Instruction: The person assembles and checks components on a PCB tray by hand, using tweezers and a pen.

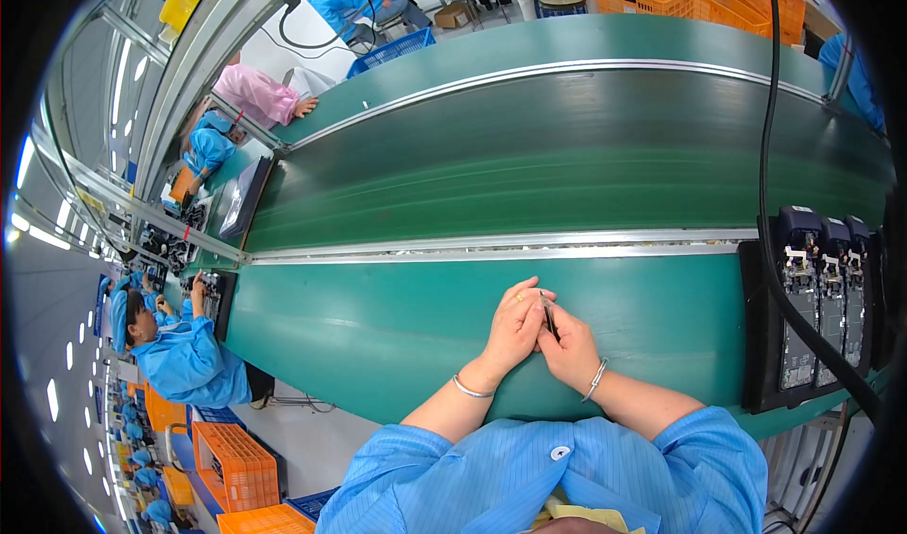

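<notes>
Both my hands meet over the green worktop [378, 317], just in front of my chest. In my right hand [572, 350] is a thin dark tool [549, 320], pinched with its narrow end pointing up and away from me; its exact kind is too small to make out. My left hand [515, 331] lies against the right one, fingers curled together, with a ring on one finger. What it grips, if anything, is hidden between the hands. At the right, a black tray [758, 345] holds several opened handheld devices [798, 335] with bare circuit boards, apart from my hands.
Beyond a metal rail [491, 248] runs a dark green conveyor belt [567, 175]. A black cable [767, 156] hangs down over the tray at right. At left sits a co-worker in blue [194, 359], near another black tray [227, 302]. Orange crates [241, 468] stand at lower left.
</notes>
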The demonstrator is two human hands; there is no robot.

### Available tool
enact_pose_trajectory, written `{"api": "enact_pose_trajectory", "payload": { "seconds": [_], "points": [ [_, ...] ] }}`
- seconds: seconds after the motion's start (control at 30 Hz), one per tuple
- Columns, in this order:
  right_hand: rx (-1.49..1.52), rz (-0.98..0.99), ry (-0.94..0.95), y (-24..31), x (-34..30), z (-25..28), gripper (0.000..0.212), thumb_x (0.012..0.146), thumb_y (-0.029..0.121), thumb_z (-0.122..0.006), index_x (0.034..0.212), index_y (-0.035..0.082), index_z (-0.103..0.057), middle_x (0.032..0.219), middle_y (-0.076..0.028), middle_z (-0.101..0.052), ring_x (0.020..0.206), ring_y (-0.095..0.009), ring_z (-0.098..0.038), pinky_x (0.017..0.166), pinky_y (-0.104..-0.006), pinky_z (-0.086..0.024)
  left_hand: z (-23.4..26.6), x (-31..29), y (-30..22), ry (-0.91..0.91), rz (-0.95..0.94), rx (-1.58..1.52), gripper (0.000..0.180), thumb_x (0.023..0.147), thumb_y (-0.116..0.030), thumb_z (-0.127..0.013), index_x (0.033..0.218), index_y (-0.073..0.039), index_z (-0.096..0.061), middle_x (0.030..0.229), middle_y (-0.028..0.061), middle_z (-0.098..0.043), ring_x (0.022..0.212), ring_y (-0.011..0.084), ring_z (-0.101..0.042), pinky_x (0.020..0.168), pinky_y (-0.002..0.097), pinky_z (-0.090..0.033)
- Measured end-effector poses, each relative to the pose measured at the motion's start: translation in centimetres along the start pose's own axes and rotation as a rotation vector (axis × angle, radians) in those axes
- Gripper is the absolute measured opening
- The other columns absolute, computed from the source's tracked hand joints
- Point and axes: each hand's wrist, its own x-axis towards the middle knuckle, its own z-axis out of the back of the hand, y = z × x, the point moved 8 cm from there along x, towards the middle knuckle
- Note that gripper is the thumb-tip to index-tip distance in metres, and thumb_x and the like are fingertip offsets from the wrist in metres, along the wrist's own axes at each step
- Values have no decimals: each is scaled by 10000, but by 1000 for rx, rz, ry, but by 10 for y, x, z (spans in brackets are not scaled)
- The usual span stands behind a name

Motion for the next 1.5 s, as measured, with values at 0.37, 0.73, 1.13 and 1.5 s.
{"api": "enact_pose_trajectory", "payload": {
  "seconds": [0.37, 0.73, 1.13, 1.5],
  "points": [
    [78, -51, 15, 7, 1, 0, 182, 912, 90, -523, 1068, 24, -590, 750, -137, -653, 636, -244, -665, 578, -341, -518, 0, 0, 0, 0, 9, -3, 262, 963, -98, -421, 940, -22, -670, 1073, 91, -678, 1206, 355, -525, 1039, 449, -402],
    [24, -29, 9, -10, -1, -3, 87, 864, 101, -574, 910, 28, -581, 728, -143, -645, 672, -314, -645, 611, -396, -510, 1, -2, 5, -19, 50, -90, 373, 1035, -220, -370, 955, -28, -679, 1070, 106, -678, 1210, 344, -517, 1033, 439, -400],
    [143, -102, 6, 2, -1, -1, 141, 927, 112, -526, 1012, 25, -596, 764, -153, -646, 626, -282, -645, 591, -375, -508, 1, -2, 3, -16, 0, -61, 371, 1034, -223, -370, 953, -27, -674, 1060, 115, -678, 1193, 339, -531, 1038, 453, -395],
    [-270, 586, -101, 82, -17, 12, 184, 869, 139, -590, 1033, 103, -665, 971, -110, -654, 898, -316, -604, 761, -415, -477, 25, -11, 21, -397, 223, -500, 448, 1065, -330, -244, 1273, -3, -469, 1290, 142, -516, 1185, 226, -476, 1053, 382, -348]
  ]
}}
